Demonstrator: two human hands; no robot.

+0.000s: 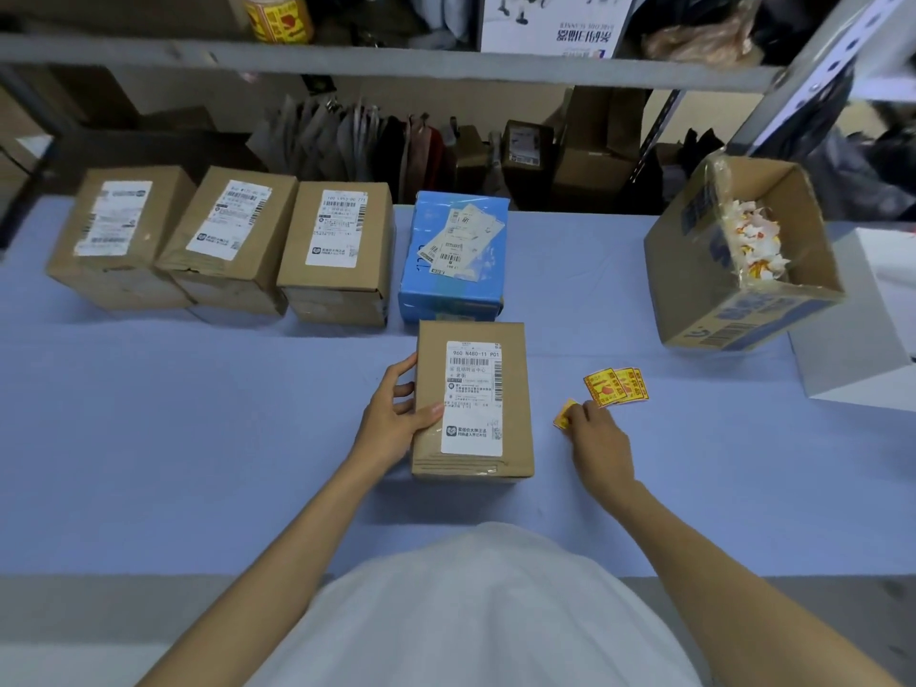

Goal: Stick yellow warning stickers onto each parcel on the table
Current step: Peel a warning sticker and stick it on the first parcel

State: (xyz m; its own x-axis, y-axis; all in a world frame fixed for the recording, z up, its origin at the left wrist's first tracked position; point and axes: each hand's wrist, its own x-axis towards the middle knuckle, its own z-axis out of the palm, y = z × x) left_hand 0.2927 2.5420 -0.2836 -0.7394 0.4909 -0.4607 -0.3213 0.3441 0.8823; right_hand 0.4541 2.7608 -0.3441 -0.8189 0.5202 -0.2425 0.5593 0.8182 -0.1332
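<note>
White shipping label [473, 396] on nearest brown parcel [430, 339], "960 N480-11 P01" (above a barcode [468, 362]), other labels [338, 228] illegible

Matt cardboard parcel [473, 399], glossy paper stickers [617, 386], smooth blue cloth tabletop [198, 438]

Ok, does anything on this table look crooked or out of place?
Yes. The blue parcel carries several overlapping labels stuck on at a slant, unlike the brown parcels' straight single labels. The open carton at right also seems tilted, though the wide lens may exaggerate that.
</note>
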